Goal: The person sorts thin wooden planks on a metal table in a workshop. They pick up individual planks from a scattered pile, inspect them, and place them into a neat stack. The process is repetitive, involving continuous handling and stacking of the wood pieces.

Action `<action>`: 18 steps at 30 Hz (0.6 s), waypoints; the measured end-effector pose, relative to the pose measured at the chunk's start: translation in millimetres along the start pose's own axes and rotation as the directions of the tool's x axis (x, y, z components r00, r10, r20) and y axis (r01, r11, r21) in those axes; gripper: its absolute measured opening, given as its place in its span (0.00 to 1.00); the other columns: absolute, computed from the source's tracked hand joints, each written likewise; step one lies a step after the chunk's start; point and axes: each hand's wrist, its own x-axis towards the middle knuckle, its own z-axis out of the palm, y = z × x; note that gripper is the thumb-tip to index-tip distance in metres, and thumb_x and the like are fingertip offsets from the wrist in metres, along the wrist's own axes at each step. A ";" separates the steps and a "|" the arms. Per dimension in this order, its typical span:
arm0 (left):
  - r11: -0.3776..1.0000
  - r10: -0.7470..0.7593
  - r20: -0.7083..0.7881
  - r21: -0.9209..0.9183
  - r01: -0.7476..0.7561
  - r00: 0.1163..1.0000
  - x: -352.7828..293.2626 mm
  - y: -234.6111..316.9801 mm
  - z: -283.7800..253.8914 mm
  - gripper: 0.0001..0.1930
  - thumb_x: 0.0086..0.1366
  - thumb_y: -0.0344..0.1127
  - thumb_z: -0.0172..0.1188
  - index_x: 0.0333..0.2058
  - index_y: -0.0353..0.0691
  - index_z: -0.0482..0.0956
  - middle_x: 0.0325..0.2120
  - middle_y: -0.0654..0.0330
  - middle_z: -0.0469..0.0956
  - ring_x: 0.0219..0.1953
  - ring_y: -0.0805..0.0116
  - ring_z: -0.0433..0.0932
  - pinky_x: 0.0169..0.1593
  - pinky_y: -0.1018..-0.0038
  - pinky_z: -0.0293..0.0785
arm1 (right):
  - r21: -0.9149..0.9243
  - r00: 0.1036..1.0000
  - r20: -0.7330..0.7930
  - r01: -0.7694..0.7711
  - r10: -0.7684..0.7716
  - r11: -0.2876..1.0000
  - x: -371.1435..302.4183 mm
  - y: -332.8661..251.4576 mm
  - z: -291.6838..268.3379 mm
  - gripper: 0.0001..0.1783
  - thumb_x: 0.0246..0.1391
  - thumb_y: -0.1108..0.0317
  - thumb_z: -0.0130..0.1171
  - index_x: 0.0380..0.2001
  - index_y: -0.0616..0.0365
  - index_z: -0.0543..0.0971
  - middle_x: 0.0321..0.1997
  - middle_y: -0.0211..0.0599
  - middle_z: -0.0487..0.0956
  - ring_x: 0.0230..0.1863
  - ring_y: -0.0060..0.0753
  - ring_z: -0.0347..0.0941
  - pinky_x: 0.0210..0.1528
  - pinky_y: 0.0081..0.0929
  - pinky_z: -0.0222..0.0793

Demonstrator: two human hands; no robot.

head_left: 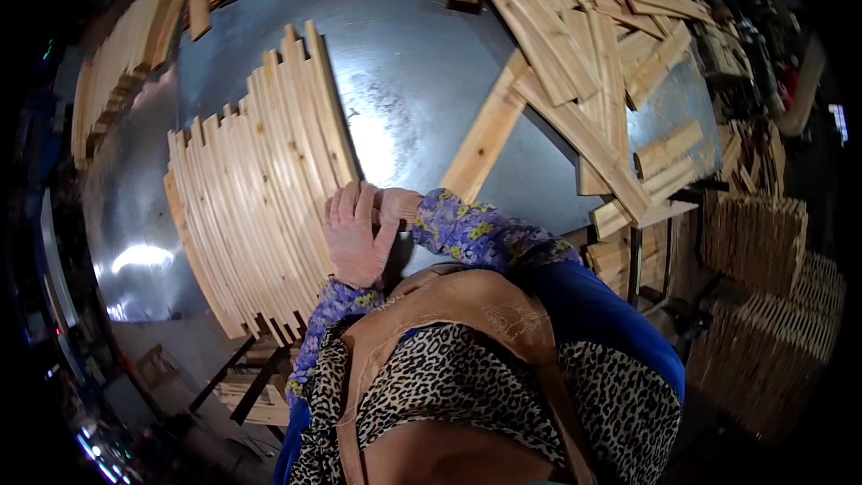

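A row of narrow pale wooden boards [260,180] stands side by side on the metal tabletop, their far ends uneven. At the row's right edge, near its close end, lies my left hand [356,238], fingers stretched out and touching the outermost board. My right hand [400,205] is right beside it, reaching in from the right, its fingers mostly hidden behind the left one. What it touches there cannot be made out. Both forearms wear purple flowered sleeves [476,226]. A single flat board [487,144] lies on the table just beyond my right forearm.
A loose heap of boards [584,54] covers the table's right side, some overhanging its edge. Another row of boards [126,54] stands at the far left. Stacked wood bundles [754,238] stand on the right beyond the metal table [395,54]. More boards [256,400] sit below the tabletop at left.
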 end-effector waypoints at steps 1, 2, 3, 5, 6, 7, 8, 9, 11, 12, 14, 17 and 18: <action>0.998 0.028 0.048 0.049 -0.030 0.998 -1.5 -8.0 14.3 0.33 0.66 0.55 0.69 0.60 0.36 0.80 0.65 0.46 0.75 0.70 0.41 0.68 0.76 0.43 0.57 | -0.136 0.973 -0.177 0.125 -0.148 0.983 -20.1 1.9 -8.8 0.39 0.60 0.49 0.72 0.68 0.57 0.74 0.48 0.54 0.87 0.51 0.56 0.84 0.57 0.50 0.79; 0.993 0.016 0.129 0.111 -0.031 0.992 -2.7 -13.5 21.4 0.32 0.66 0.55 0.68 0.60 0.36 0.80 0.65 0.46 0.75 0.71 0.41 0.68 0.77 0.43 0.56 | -0.325 0.872 -0.378 0.190 -0.312 0.926 -42.8 14.4 -27.8 0.35 0.60 0.50 0.72 0.64 0.58 0.77 0.47 0.52 0.86 0.51 0.57 0.84 0.56 0.51 0.79; 0.984 0.001 0.207 0.173 -0.038 0.978 -5.2 -18.7 26.8 0.32 0.66 0.55 0.68 0.60 0.36 0.80 0.66 0.46 0.75 0.71 0.41 0.67 0.77 0.43 0.55 | -0.421 0.820 -0.490 0.073 -0.294 0.904 -70.0 28.7 -59.9 0.32 0.60 0.51 0.72 0.61 0.59 0.80 0.47 0.51 0.86 0.51 0.57 0.83 0.56 0.53 0.79; 0.961 -0.074 0.323 0.276 -0.019 0.943 -10.6 -20.9 33.3 0.33 0.66 0.56 0.68 0.60 0.35 0.81 0.67 0.45 0.74 0.73 0.41 0.65 0.80 0.44 0.52 | -0.377 0.877 -0.367 -0.444 0.309 0.813 -133.2 30.0 -174.8 0.41 0.59 0.49 0.70 0.71 0.57 0.76 0.65 0.56 0.80 0.68 0.61 0.74 0.71 0.58 0.70; 0.961 -0.081 0.314 0.276 -0.010 0.946 -3.5 -10.1 33.8 0.34 0.66 0.57 0.67 0.60 0.36 0.81 0.68 0.44 0.74 0.74 0.41 0.64 0.81 0.44 0.50 | -0.401 0.767 -0.568 -0.575 0.298 0.713 -179.9 72.1 -197.6 0.42 0.57 0.49 0.71 0.71 0.57 0.75 0.66 0.58 0.79 0.69 0.62 0.74 0.71 0.57 0.69; 0.961 -0.094 0.303 0.277 0.006 0.948 3.8 2.4 34.8 0.34 0.67 0.59 0.66 0.61 0.36 0.82 0.68 0.43 0.73 0.75 0.41 0.64 0.81 0.44 0.49 | -0.367 0.621 -0.735 -0.701 0.271 0.612 -224.5 114.4 -218.1 0.44 0.55 0.48 0.72 0.71 0.58 0.74 0.66 0.60 0.78 0.70 0.63 0.73 0.72 0.56 0.69; 0.964 -0.079 0.296 0.265 -0.002 0.952 16.8 17.1 41.1 0.35 0.67 0.60 0.66 0.61 0.37 0.82 0.69 0.42 0.73 0.75 0.41 0.63 0.82 0.43 0.48 | -0.367 0.443 -0.890 -0.836 0.106 0.409 -261.1 173.6 -216.3 0.46 0.54 0.47 0.72 0.72 0.58 0.73 0.66 0.60 0.78 0.69 0.65 0.73 0.72 0.57 0.69; 0.976 -0.040 0.304 0.214 -0.027 0.952 22.0 25.4 54.7 0.41 0.65 0.63 0.67 0.66 0.37 0.78 0.71 0.39 0.71 0.77 0.39 0.60 0.82 0.44 0.46 | -0.337 0.471 -0.855 -0.822 0.217 0.459 -271.2 179.6 -229.0 0.47 0.53 0.46 0.73 0.73 0.57 0.72 0.66 0.59 0.78 0.69 0.64 0.73 0.72 0.56 0.69; 0.988 0.007 0.314 0.146 -0.055 0.949 31.1 64.9 88.8 0.45 0.63 0.65 0.68 0.69 0.38 0.74 0.74 0.38 0.66 0.78 0.37 0.59 0.83 0.44 0.45 | -0.259 0.529 -0.737 -0.796 0.420 0.548 -295.1 174.0 -254.9 0.50 0.53 0.45 0.73 0.74 0.57 0.70 0.66 0.56 0.79 0.69 0.62 0.73 0.71 0.55 0.69; 0.991 0.023 0.320 0.115 -0.063 0.947 33.0 84.2 106.7 0.47 0.62 0.66 0.69 0.70 0.38 0.72 0.75 0.38 0.64 0.78 0.37 0.58 0.83 0.44 0.44 | -0.300 0.585 -0.669 -0.777 0.458 0.554 -299.0 165.6 -265.3 0.51 0.54 0.44 0.72 0.76 0.55 0.69 0.66 0.55 0.78 0.70 0.60 0.73 0.71 0.53 0.70; 0.996 -0.011 0.438 0.083 -0.028 0.899 38.5 93.6 136.5 0.49 0.59 0.60 0.73 0.74 0.42 0.67 0.75 0.38 0.60 0.76 0.34 0.60 0.79 0.43 0.54 | -0.342 0.660 -0.525 -0.742 0.538 0.576 -295.9 130.8 -277.3 0.52 0.56 0.41 0.70 0.79 0.53 0.65 0.66 0.53 0.78 0.71 0.58 0.73 0.70 0.49 0.71; 0.995 -0.089 0.536 0.014 0.097 0.839 52.7 90.5 142.7 0.49 0.58 0.55 0.75 0.75 0.45 0.66 0.73 0.41 0.62 0.74 0.35 0.63 0.75 0.44 0.62 | -0.286 0.734 -0.324 -0.677 0.597 0.678 -317.7 97.3 -293.9 0.46 0.54 0.44 0.75 0.72 0.51 0.73 0.65 0.55 0.78 0.67 0.62 0.76 0.68 0.51 0.74; 0.994 -0.104 0.532 0.036 0.100 0.840 51.3 86.4 141.3 0.49 0.58 0.54 0.75 0.75 0.45 0.65 0.73 0.42 0.62 0.73 0.35 0.64 0.74 0.45 0.64 | -0.259 0.764 -0.261 -0.645 0.591 0.719 -322.6 94.2 -294.3 0.45 0.53 0.45 0.76 0.71 0.51 0.75 0.65 0.56 0.78 0.66 0.62 0.76 0.67 0.52 0.74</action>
